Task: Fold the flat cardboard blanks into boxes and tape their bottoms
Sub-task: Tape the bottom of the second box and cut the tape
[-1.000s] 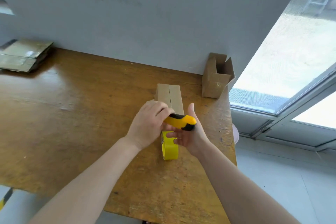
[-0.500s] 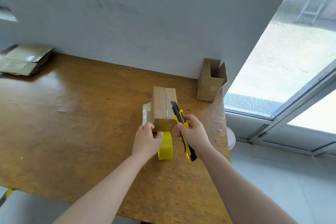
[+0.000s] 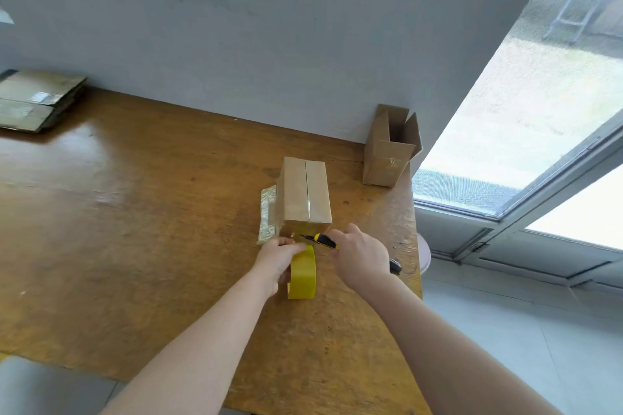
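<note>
A folded cardboard box (image 3: 305, 194) stands on the wooden table (image 3: 135, 212) with its closed flaps up and clear tape along the seam. A strip of tape runs from the box's near face down to a yellow tape roll (image 3: 302, 274) standing on edge. My left hand (image 3: 278, 258) grips the roll at its top. My right hand (image 3: 362, 256) holds a yellow and black utility knife (image 3: 322, 240), its blade tip pointing left at the tape just below the box's near edge.
An upright open box (image 3: 391, 148) stands at the back right corner by the wall. A stack of flat cardboard blanks (image 3: 35, 99) lies at the far left. Crumpled clear tape (image 3: 268, 212) lies left of the box. The table's right edge drops off beside a window.
My right hand turned the knife from lying along the box's right side to pointing left across the tape at the box's near edge. My left hand stayed on the roll.
</note>
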The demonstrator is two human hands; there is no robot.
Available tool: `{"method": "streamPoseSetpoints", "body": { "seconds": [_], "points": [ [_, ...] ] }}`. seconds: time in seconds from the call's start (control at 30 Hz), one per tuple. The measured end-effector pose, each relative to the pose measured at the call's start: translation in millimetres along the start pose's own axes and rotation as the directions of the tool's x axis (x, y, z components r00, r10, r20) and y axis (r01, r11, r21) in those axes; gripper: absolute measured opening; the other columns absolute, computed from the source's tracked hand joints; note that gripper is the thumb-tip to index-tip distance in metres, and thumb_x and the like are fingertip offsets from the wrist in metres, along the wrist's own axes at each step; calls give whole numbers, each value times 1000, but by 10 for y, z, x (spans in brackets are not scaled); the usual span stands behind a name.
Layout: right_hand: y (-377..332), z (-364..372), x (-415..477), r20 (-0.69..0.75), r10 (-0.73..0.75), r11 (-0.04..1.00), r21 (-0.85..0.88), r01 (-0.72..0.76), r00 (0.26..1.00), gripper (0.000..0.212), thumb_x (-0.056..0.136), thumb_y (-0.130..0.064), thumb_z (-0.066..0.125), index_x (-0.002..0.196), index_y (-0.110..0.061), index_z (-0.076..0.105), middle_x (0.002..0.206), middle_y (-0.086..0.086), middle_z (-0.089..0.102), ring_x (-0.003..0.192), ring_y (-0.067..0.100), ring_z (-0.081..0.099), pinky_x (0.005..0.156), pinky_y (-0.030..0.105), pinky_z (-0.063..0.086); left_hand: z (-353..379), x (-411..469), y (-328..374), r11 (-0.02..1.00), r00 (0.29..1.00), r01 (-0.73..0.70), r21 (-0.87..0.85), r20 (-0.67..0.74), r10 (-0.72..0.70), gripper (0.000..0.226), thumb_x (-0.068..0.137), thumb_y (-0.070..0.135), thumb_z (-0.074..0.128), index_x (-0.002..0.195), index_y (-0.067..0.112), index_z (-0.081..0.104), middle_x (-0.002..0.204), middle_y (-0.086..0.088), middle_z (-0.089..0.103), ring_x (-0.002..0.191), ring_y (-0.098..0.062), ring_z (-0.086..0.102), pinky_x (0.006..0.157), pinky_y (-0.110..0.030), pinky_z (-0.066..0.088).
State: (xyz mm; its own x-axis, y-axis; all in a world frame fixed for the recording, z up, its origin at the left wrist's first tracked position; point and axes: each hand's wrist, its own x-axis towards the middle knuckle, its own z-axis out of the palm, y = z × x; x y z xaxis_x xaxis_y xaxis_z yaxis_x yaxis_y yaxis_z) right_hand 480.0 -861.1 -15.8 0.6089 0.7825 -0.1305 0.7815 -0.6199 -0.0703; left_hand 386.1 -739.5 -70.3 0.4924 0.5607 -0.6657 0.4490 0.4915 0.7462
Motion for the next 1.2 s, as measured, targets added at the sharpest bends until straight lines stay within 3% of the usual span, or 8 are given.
{"method": "streamPoseSetpoints", "body": {
  "seconds": [0.1,0.37,0.57,0.67,0.8,0.97,1.13,1.2],
  "points": [
    [-34,2,54,2,-22,997,-69,22,1000,27,98,-20,51,124,-29,54,101,2,52,83,25,61,53,31,33,-13,3,4,1000,1000,1,-22,9,-1,18,84,13,72,91,16,55,100,-14,67,87,-31,65,80,-48,54],
    [-126,-43,169,53,-61,977,-201,71,997,25,97,-14,48,119,-24,56,104,4,53,85,26,61,57,33,36,-31,12,45,999,1000,-22,38,-1,22,20,82,11,72,96,14,58,95,-9,65,78,-22,61,58,-29,48],
    [-233,-76,241,97,-89,938,-327,116,991,21,96,-11,51,112,-19,62,92,3,50,80,24,58,56,33,35,-67,35,66,998,1000,-6,65,14,5,22,82,11,72,98,13,58,101,-12,65,86,-25,61,63,-31,45],
    [-264,-35,262,179,-76,895,-421,146,981,21,94,-8,52,108,-16,66,99,3,56,84,24,61,58,32,36,-67,16,68,993,999,-14,115,39,9,22,80,12,73,97,15,59,95,-9,65,83,-23,60,59,-28,44],
    [-105,139,197,183,-22,955,-287,75,983,28,93,-8,52,117,-19,60,109,4,57,95,26,63,62,33,39,-72,17,45,993,1000,-24,113,23,22,19,77,9,75,86,16,59,90,-8,65,83,-23,60,66,-31,47],
    [93,435,-1,123,22,994,-113,-8,992,27,95,-16,52,121,-24,51,106,4,52,88,26,60,59,33,38,-92,27,58,989,999,-50,139,25,47,18,77,7,75,82,15,60,91,-8,64,83,-21,59,74,-32,48],
    [233,711,-115,222,50,998,-40,-42,974,33,97,-27,51,130,-26,47,118,6,50,106,28,54,79,36,45,-127,13,69,985,998,-65,158,24,62,16,77,9,75,85,14,62,86,-5,63,79,-18,57,67,-28,45],
    [219,700,-109,164,64,998,4,-66,984,35,95,-40,53,125,-24,51,118,4,52,112,27,51,88,36,44,-137,11,74,984,998,-69,165,24,66,15,77,10,75,85,14,63,86,-4,63,79,-17,57,66,-28,45]
  ]
}}
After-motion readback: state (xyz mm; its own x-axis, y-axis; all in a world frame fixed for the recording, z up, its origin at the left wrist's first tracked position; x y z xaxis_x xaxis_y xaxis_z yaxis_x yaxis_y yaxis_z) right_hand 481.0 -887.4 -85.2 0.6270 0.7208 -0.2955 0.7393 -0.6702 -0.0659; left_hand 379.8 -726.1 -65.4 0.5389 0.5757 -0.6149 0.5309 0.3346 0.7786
